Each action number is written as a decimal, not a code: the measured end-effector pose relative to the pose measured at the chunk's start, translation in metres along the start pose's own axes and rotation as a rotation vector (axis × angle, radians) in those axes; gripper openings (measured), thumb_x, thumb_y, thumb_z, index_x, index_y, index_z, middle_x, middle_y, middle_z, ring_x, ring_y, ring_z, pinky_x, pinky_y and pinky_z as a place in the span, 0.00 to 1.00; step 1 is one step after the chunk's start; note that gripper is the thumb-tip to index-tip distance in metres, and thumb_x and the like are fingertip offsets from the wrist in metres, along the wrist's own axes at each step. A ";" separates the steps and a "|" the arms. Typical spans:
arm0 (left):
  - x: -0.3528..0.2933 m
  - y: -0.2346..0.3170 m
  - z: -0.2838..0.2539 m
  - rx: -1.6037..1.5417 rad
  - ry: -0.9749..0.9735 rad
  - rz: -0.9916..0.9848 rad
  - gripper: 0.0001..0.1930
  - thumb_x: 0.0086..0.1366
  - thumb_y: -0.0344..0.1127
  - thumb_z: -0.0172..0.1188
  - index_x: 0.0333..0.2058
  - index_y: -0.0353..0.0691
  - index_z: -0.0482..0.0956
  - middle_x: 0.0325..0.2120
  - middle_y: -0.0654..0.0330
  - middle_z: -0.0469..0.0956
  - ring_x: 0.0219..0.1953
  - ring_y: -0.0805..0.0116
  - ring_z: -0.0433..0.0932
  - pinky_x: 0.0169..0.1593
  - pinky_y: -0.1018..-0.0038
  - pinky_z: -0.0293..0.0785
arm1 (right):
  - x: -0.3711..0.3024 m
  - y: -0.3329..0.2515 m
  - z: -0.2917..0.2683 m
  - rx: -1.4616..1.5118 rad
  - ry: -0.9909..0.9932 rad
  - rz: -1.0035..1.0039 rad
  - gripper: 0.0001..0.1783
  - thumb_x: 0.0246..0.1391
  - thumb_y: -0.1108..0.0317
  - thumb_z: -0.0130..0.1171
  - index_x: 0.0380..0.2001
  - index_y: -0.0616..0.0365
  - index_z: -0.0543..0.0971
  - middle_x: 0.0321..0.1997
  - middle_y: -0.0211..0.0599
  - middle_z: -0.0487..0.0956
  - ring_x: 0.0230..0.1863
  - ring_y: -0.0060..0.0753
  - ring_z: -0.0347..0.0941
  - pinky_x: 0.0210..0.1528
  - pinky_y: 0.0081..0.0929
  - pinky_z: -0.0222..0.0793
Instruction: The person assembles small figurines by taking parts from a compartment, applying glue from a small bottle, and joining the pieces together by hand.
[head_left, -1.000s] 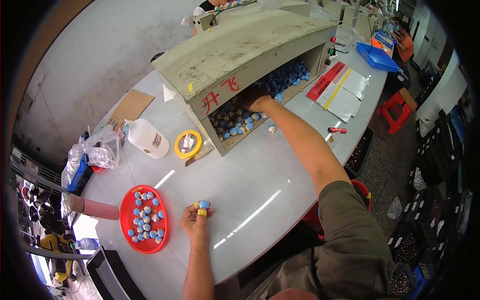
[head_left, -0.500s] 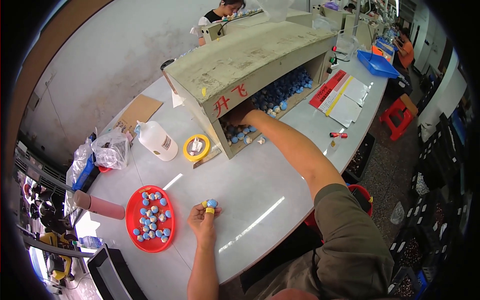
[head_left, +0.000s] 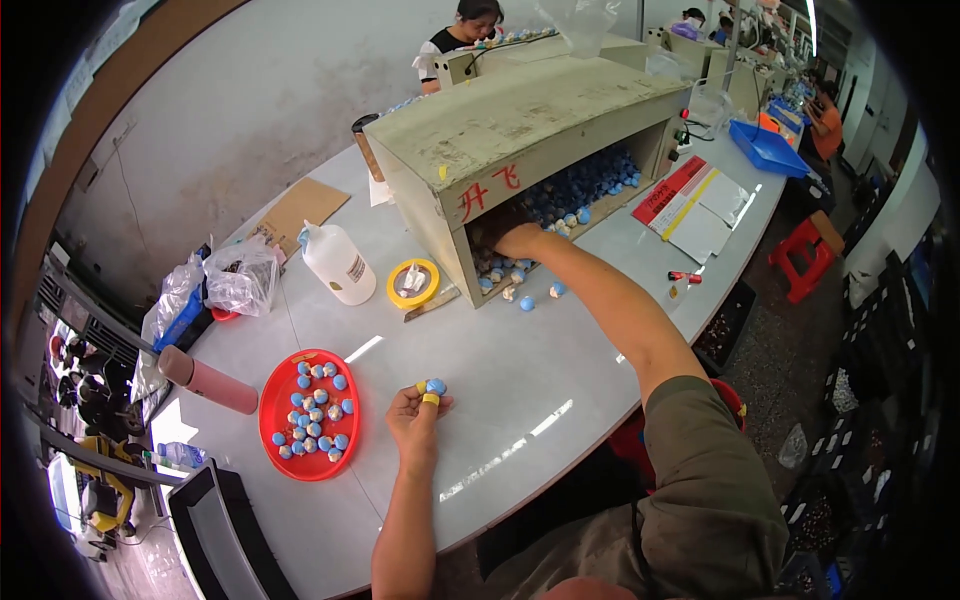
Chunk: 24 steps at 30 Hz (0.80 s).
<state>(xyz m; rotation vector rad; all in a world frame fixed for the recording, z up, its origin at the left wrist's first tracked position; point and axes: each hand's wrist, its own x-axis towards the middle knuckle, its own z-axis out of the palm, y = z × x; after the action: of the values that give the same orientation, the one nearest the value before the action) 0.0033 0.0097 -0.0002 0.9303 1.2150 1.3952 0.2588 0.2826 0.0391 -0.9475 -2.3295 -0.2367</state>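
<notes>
My left hand (head_left: 414, 420), with yellow wraps on its thumb and a finger, pinches a small blue-and-white ball-shaped piece (head_left: 436, 386) above the grey table. My right arm reaches through the open front of a beige metal box (head_left: 520, 115). The right hand (head_left: 515, 240) is partly inside it, its fingers hidden in shadow among the pieces. A heap of similar blue pieces (head_left: 595, 185) fills the box. A few lie on the table before its opening, including a loose blue ball (head_left: 527, 303). More blue-and-white pieces rest in a round red tray (head_left: 273, 392) left of my left hand.
A yellow tape roll (head_left: 433, 290), a white bottle (head_left: 340, 265) and a pink flask (head_left: 210, 382) stand left of the box. A black tray (head_left: 190, 520) is near left. Printed sheets (head_left: 695, 215) and a blue bin (head_left: 768, 150) lie right. A person (head_left: 455, 45) works behind.
The whole view has shifted slightly. Blue pieces now lie on the table before the box's opening, where fewer lay before. My left hand keeps its pinch, and my right stays in the box.
</notes>
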 end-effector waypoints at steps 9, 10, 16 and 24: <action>0.002 0.010 -0.004 -0.151 0.090 0.062 0.09 0.65 0.29 0.56 0.41 0.29 0.74 0.34 0.54 0.81 0.32 0.69 0.81 0.38 0.74 0.79 | -0.127 -0.040 -0.056 -0.028 0.187 0.873 0.31 0.54 0.55 0.56 0.56 0.63 0.69 0.59 0.52 0.69 0.59 0.54 0.65 0.59 0.45 0.62; 0.004 0.016 -0.006 -0.164 0.116 0.070 0.09 0.65 0.30 0.56 0.41 0.30 0.75 0.34 0.54 0.81 0.32 0.69 0.81 0.38 0.75 0.80 | -0.129 -0.044 -0.059 0.135 0.089 0.994 0.31 0.54 0.53 0.56 0.56 0.63 0.70 0.59 0.52 0.69 0.60 0.53 0.64 0.59 0.45 0.62; -0.002 0.048 -0.028 -0.143 0.182 0.111 0.09 0.65 0.30 0.57 0.41 0.31 0.75 0.33 0.56 0.81 0.31 0.70 0.81 0.38 0.76 0.80 | -0.122 -0.110 -0.035 0.106 -0.024 0.737 0.37 0.48 0.44 0.62 0.56 0.57 0.71 0.51 0.49 0.71 0.54 0.51 0.65 0.54 0.45 0.61; -0.021 0.082 -0.121 0.887 0.593 0.337 0.10 0.59 0.31 0.59 0.39 0.34 0.77 0.30 0.59 0.81 0.31 0.69 0.81 0.35 0.70 0.75 | -0.096 -0.129 -0.019 -0.078 -0.093 0.524 0.25 0.48 0.53 0.61 0.48 0.52 0.77 0.47 0.47 0.71 0.50 0.49 0.69 0.45 0.45 0.70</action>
<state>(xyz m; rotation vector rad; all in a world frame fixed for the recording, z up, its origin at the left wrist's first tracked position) -0.1261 -0.0320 0.0579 1.4123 2.3150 1.4411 0.2335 0.1263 0.0052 -1.5913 -2.0721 -0.0678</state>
